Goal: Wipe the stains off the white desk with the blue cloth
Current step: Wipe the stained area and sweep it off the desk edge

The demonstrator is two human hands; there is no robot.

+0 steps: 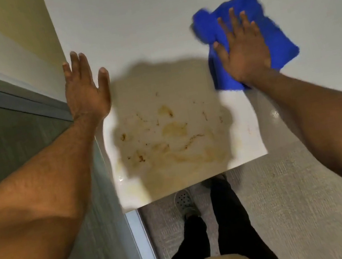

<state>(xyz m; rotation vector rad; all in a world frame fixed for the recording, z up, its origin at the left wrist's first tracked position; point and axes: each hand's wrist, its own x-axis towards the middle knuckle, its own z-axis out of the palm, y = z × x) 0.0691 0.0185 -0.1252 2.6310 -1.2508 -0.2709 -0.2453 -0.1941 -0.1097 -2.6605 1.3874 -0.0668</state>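
Right hand (242, 48) flat, fingers spread, pressed on cloth (278, 42) right of stains (171, 136) on desk (146, 19). Left hand (85, 91) open, empty. Cloth judged soft, light, bunchable; best pinned under palm.

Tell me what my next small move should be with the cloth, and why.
Probably slide the right hand, pressed flat on the blue cloth, toward you and leftward onto the brown stains. The cloth lies on the white desk beyond the stains, which look unwiped near the front edge.
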